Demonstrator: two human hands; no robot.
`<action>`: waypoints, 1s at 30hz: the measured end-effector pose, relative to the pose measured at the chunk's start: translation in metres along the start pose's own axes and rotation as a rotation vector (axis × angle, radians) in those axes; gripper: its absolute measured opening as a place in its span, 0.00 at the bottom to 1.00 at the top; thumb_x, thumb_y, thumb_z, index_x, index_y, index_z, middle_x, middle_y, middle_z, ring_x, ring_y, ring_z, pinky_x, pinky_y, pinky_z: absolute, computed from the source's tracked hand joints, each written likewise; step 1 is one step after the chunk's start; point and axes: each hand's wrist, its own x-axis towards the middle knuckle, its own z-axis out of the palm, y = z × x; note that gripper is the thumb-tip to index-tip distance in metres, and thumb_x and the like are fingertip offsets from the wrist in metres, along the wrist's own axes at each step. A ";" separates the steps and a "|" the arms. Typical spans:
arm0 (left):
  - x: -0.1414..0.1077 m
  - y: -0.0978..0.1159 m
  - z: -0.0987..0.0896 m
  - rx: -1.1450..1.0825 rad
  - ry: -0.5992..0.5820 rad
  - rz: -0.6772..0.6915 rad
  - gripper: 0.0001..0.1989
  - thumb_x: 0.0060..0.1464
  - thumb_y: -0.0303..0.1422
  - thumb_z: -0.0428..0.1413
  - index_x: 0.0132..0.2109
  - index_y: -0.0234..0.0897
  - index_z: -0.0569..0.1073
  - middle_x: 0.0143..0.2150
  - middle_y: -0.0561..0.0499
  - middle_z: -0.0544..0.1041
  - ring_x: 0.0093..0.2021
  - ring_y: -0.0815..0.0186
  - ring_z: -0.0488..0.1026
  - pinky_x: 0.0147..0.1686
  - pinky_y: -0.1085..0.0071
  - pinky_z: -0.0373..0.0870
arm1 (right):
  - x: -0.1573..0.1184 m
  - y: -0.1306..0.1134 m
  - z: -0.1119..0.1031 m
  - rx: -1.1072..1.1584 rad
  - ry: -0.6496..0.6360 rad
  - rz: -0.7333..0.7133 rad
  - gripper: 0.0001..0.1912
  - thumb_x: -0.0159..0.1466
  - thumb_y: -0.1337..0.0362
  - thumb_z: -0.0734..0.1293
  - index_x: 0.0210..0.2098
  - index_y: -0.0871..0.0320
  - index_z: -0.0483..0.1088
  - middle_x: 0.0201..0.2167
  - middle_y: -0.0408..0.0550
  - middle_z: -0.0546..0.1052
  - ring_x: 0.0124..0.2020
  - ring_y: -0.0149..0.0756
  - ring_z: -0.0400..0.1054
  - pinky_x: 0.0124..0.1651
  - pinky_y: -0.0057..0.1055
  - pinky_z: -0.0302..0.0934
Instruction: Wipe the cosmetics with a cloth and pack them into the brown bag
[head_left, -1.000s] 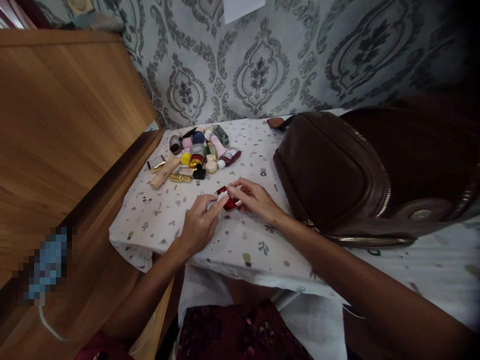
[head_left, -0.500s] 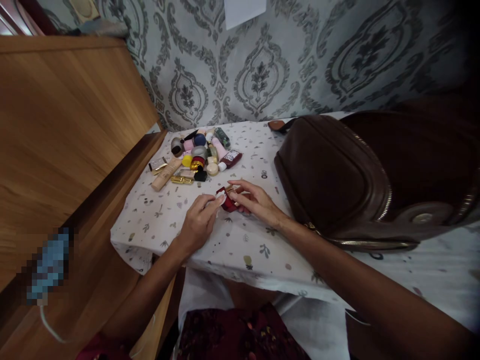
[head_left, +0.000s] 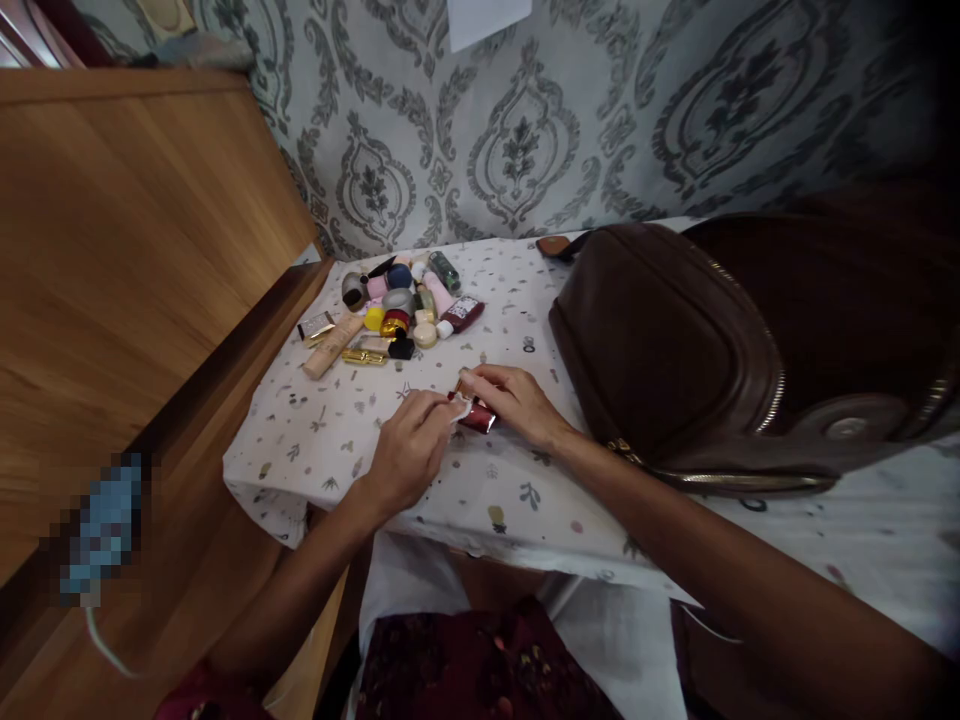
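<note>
My right hand [head_left: 517, 402] holds a small dark-red, shiny bottle [head_left: 477, 417] with a gold-coloured part near its top, just over the table. Pinched in the fingers of my left hand [head_left: 411, 447] is a small white wipe [head_left: 460, 404], pressed against the bottle's left end. My fingers hide part of the bottle, so its exact kind is unclear. Beyond my hands lies a group of cosmetics, with a beige tube [head_left: 333, 346], a gold tube [head_left: 364, 357], a dark-red bottle with a white cap [head_left: 461, 316] and a green bottle [head_left: 443, 271].
A large brown leather bag [head_left: 660, 340] stands on the right of the table. The table carries a white patterned cloth [head_left: 300, 470]. A wooden panel [head_left: 135, 240] rises at the left, and a patterned wall [head_left: 517, 150] closes off the back.
The red bottle has turned in my right hand and now lies more sideways. My left hand with the white wipe has shifted slightly to the right.
</note>
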 end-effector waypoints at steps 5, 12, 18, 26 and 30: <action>0.001 -0.007 0.003 -0.042 0.013 -0.022 0.13 0.66 0.27 0.47 0.51 0.37 0.73 0.43 0.44 0.73 0.45 0.62 0.70 0.45 0.64 0.71 | 0.001 0.001 0.002 -0.015 0.031 -0.005 0.27 0.64 0.41 0.58 0.25 0.57 0.67 0.22 0.42 0.69 0.27 0.34 0.61 0.32 0.30 0.52; -0.014 -0.002 -0.007 -0.107 -0.010 -0.016 0.13 0.65 0.25 0.49 0.53 0.38 0.72 0.43 0.45 0.73 0.44 0.64 0.71 0.43 0.67 0.71 | 0.000 -0.006 0.003 -0.020 0.030 0.036 0.28 0.65 0.40 0.57 0.27 0.57 0.70 0.24 0.43 0.72 0.30 0.36 0.64 0.34 0.31 0.55; -0.013 0.002 -0.009 -0.086 -0.003 0.006 0.14 0.65 0.24 0.48 0.54 0.38 0.72 0.44 0.45 0.73 0.44 0.63 0.71 0.44 0.66 0.71 | 0.007 -0.020 0.004 -0.197 -0.167 0.206 0.40 0.63 0.30 0.50 0.26 0.55 0.76 0.23 0.49 0.76 0.31 0.43 0.69 0.35 0.35 0.56; -0.010 0.005 -0.011 0.103 -0.013 0.061 0.14 0.64 0.23 0.48 0.52 0.36 0.72 0.44 0.43 0.74 0.44 0.61 0.70 0.42 0.65 0.71 | 0.026 -0.022 0.009 -0.311 -0.233 0.209 0.43 0.60 0.27 0.49 0.27 0.55 0.79 0.29 0.55 0.78 0.36 0.49 0.71 0.41 0.37 0.60; -0.017 0.006 -0.016 0.130 -0.039 0.110 0.16 0.62 0.20 0.48 0.54 0.36 0.71 0.45 0.43 0.75 0.44 0.61 0.70 0.41 0.66 0.71 | 0.031 -0.025 0.008 -0.408 -0.267 0.287 0.45 0.62 0.29 0.45 0.26 0.57 0.75 0.26 0.53 0.76 0.32 0.43 0.69 0.36 0.32 0.57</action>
